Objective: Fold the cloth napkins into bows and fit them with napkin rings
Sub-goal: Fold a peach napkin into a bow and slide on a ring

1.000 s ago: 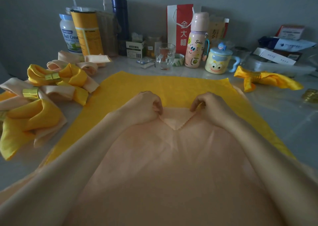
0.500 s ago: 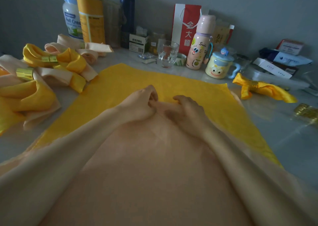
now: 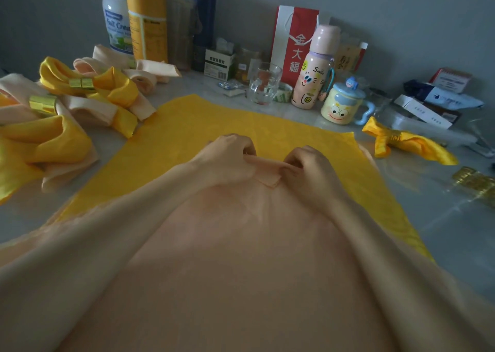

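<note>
A two-sided napkin lies spread on the table: its yellow side (image 3: 209, 126) shows at the far half, and its peach side (image 3: 241, 258) is folded up over the near half. My left hand (image 3: 227, 161) and my right hand (image 3: 308, 169) sit close together at the middle, each pinching the folded peach edge (image 3: 267, 173) between them. Finished yellow and peach bows with gold rings (image 3: 42, 105) lie at the left. Another yellow bow (image 3: 407, 142) lies at the right. Loose gold rings (image 3: 474, 180) rest near the right edge.
Along the wall stand a milk powder jar (image 3: 115, 22), an orange canister (image 3: 146, 22), a dark flask (image 3: 205, 17), a drinking glass (image 3: 263, 84), a red bag (image 3: 293, 38), a pink bottle (image 3: 313, 67) and a smiley mug (image 3: 342, 105). Boxes (image 3: 428, 108) crowd the back right.
My hands came together at the folded corner, then parted a little, and both now pinch a small fold in the peach edge. The camera moved closer and lower.
</note>
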Tool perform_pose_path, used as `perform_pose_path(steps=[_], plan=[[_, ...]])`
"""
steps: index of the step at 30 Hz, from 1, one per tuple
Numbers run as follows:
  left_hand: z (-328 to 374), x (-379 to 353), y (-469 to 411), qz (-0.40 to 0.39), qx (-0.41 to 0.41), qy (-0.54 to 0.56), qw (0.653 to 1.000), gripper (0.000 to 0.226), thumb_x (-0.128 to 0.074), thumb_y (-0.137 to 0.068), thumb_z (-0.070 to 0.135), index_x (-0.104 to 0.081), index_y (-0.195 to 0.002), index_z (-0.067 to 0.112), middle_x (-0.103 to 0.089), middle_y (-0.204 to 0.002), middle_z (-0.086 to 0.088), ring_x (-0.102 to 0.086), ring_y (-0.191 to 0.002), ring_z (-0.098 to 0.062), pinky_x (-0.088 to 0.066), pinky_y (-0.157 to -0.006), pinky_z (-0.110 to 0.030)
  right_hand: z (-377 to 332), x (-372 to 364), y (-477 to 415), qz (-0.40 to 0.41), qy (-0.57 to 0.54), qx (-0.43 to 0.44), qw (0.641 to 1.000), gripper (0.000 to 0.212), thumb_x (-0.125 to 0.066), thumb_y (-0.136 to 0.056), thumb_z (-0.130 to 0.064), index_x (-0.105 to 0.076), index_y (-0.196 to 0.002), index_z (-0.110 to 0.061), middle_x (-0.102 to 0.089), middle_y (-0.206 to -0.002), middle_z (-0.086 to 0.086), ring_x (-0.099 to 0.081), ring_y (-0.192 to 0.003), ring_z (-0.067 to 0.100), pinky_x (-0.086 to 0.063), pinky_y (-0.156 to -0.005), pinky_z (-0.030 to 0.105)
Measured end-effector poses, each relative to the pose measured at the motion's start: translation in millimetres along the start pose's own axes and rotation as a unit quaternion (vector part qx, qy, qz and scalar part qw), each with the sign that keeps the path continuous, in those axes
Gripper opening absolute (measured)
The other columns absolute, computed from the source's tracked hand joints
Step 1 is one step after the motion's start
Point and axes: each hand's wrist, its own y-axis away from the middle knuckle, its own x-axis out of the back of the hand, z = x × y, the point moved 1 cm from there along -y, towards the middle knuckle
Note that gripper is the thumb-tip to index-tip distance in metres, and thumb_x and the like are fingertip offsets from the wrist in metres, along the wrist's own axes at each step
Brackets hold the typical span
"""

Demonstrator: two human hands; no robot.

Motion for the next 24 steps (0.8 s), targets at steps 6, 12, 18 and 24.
perform_pose_path(steps=[6,12,18,24], plan=[[1,4,-1,0.002,-0.001,0.015,1.0,0.013,-0.059,-0.087,0.031,-0.064,-0.083,0.019,-0.061,-0.094,0.005,-0.058,-0.093,-0.016,-0.049,-0.079,-0.03,-10,9,2,-0.033,-0.02,0.039,0.999,0.019,-0.069,-0.072,-0.012,-0.052,-0.073,-0.021,-0.042,-0.075,-0.012,-0.045,-0.077,0.013,-0.035,-0.068,0.027],[0,2,0,-0.048,-0.03,-0.021,0.998,0.01,-0.066,-0.084,0.029,-0.058,-0.086,0.023,-0.046,-0.082,0.014,-0.047,-0.087,-0.009,-0.037,-0.062,-0.019,-19,16,2,-0.193,0.069,0.006,0.979,0.015,-0.055,-0.08,-0.009,-0.056,-0.082,-0.024,-0.043,-0.098,-0.002,-0.046,-0.106,0.021,-0.039,-0.094,0.033],[1,-5,-1,-0.057,-0.048,-0.04,0.996,0.029,-0.061,-0.088,0.029,-0.059,-0.115,0.019,-0.054,-0.105,0.0,-0.049,-0.097,-0.014,-0.042,-0.084,-0.027,-20,1,2,-0.112,-0.012,-0.017,0.993,0.02,-0.048,-0.093,-0.023,-0.062,-0.104,-0.014,-0.057,-0.111,0.005,-0.053,-0.105,0.021,-0.041,-0.087,0.031],[-1,-3,-2,-0.077,-0.03,-0.053,0.995,0.031,-0.059,-0.088,0.033,-0.061,-0.116,0.019,-0.045,-0.1,0.001,-0.05,-0.106,-0.019,-0.042,-0.091,-0.03,-15,-21,11,-0.143,0.039,0.007,0.989,0.043,-0.028,-0.099,-0.042,-0.043,-0.134,-0.024,-0.036,-0.144,-0.001,-0.027,-0.135,0.02,-0.019,-0.104,0.03]])
